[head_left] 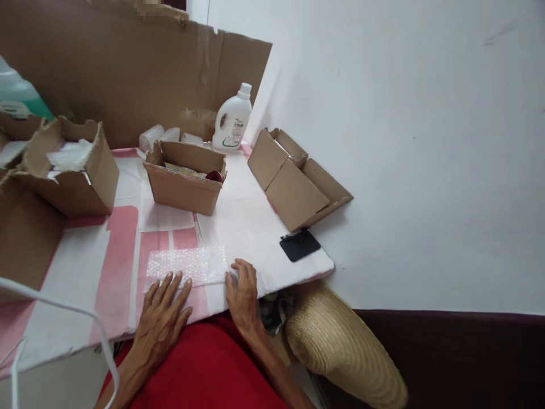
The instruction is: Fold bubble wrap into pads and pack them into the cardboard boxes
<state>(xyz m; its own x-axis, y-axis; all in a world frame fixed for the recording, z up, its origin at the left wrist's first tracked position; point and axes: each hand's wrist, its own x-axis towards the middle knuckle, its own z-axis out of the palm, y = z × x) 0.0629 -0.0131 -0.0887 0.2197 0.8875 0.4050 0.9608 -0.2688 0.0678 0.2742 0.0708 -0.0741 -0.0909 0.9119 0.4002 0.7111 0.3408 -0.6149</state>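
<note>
A clear bubble wrap sleeve (187,264) lies flat near the front edge of the table. My left hand (164,307) rests palm down, its spread fingertips on the sleeve's near left part. At the sleeve's right end is my right hand (242,292), fingers a little bent and thumb apart from them. That thumb touches or nearly touches the sleeve's edge; I see nothing gripped in this hand.
An open cardboard box (183,190) with packets stands behind the sleeve. More boxes (96,176) are at left, and a cardboard holder (293,187) leans right. A black flat panel (300,245), a white jug (233,122) and a white cable (63,305) are around. A straw hat (344,341) hangs below.
</note>
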